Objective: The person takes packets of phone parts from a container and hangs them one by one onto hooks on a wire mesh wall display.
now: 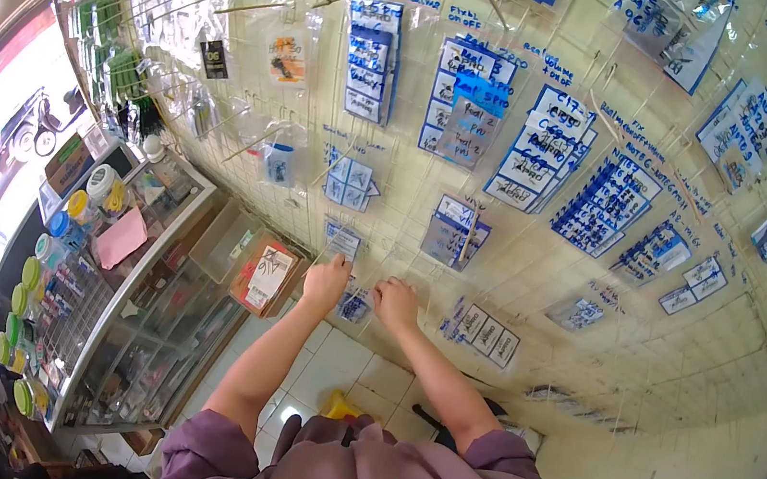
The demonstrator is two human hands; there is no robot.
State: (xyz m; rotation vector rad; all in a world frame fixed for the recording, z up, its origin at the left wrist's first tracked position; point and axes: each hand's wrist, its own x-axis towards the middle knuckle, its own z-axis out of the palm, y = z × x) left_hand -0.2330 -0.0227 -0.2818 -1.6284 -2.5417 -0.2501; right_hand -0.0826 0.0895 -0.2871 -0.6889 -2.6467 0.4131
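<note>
Both hands reach forward to the low part of a wall rack hung with small clear packets. My left hand [328, 281] is closed, its fingers curled in at the lower edge of a blue and white packet [343, 241]; what it grips is too small to make out. To its right, my right hand [394, 301] has its fingers bent together beside clear plastic, and whatever is between them cannot be made out. Between and below the hands hangs a dark-patterned packet [353, 305]. Another packet with white labels [487, 335] hangs farther right.
A glass display counter [138, 304] with colourful-lidded jars [78, 204] stands at the left. Beside it are an orange box [268, 275] and a clear bin [226, 243]. Metal hooks stick out of the wall. Something yellow [340, 405] lies on the tiled floor.
</note>
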